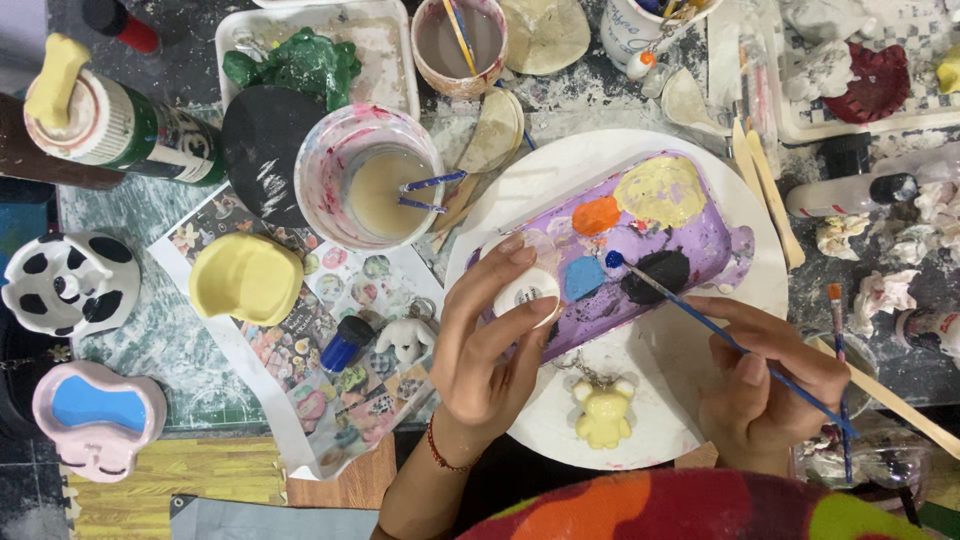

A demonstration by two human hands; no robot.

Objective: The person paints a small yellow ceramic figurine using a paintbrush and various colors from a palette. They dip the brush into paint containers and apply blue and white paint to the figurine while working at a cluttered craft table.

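The left hand (490, 350) pinches a small white figurine (525, 292), seemingly light, rigid and chip-prone, by its edges, while the right hand (765, 385) grips a thin brush (720, 335), its tip beyond the fingers over the purple palette (700, 240).

Left hand (490, 345) grips small round white ceramic piece (522, 290) over near-left part of round white plate (700, 400). Right hand (765, 375) holds thin blue-handled paintbrush (720, 335), blue tip on purple rectangular paint tray (640, 250). Pale yellow bear figurine (603, 412) at plate's near edge.

palette tray (690, 250) on round plate (720, 340), water cup (372, 180) left, bear figurine (603, 413) in front
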